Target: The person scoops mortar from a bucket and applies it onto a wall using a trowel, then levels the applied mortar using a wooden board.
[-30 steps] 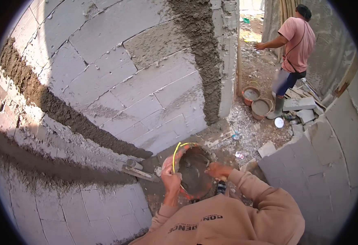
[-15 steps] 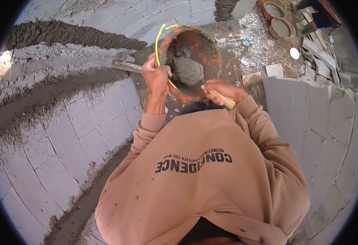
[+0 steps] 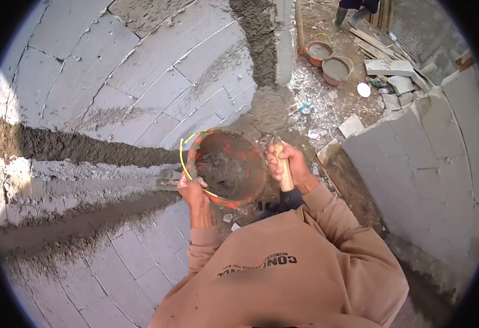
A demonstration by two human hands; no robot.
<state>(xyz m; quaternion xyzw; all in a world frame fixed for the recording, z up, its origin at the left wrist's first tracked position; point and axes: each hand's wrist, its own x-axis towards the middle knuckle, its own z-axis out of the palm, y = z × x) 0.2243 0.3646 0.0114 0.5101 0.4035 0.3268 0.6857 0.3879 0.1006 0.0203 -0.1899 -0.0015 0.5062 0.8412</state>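
An orange bucket [image 3: 257, 183], smeared with mortar, is tilted in front of me with a yellow handle [image 3: 183, 158] along its left side. Wet grey mortar [image 3: 224, 174] lies inside it. My left hand [image 3: 193, 191] grips the bucket's lower left rim. Right of the bucket, my right hand [image 3: 290, 164] is closed around the wooden handle [image 3: 285, 172] of a tool. The tool's blade, beyond the fingers, is mostly hidden against a grey mortar patch [image 3: 269, 109] at the base of the block wall.
A block wall [image 3: 157, 82] with rough mortar strips rises ahead and left. A lower block wall [image 3: 414, 164] stands right. Two mortar-filled buckets [image 3: 320, 52] [image 3: 336, 70], broken blocks [image 3: 401, 83] and planks [image 3: 373, 46] lie farther back, near another person's boots [image 3: 354, 19].
The tool in my right hand has moved from the bucket's near rim to its right side. A grey mortar patch now shows at the wall's base. The other person has moved away.
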